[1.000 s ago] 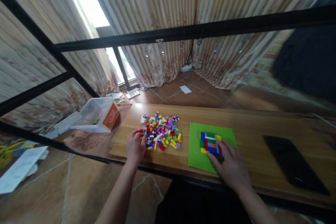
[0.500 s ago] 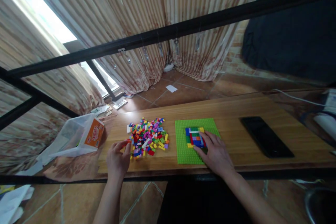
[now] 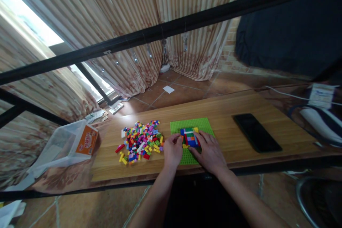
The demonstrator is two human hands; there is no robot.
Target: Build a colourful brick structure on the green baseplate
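A low, many-coloured build of toy building bricks (image 3: 190, 138) sits on a green studded baseplate (image 3: 175, 125). My right hand (image 3: 210, 151) lies along the build's right side, thumb at the near edge and fingers at the far corner, steadying it. At the left edge of the build, my left hand (image 3: 172, 150) pinches a small orange brick (image 3: 182, 138) between thumb and fingertips. Whether that brick touches the build I cannot tell. Left of the baseplate spreads a pile of loose bricks (image 3: 141, 142) in mixed colours.
Everything rests on a wooden tabletop (image 3: 227, 135). A black phone-like slab (image 3: 256, 132) lies to the right. Beyond the table's left end stands a clear plastic box (image 3: 62, 142) with an orange label. A dark metal bar (image 3: 149, 37) crosses in front of the curtains.
My left hand has moved right, from the loose pile to the build's left edge, with the orange brick. The right hand stays at the build. The whole view has shifted slightly.
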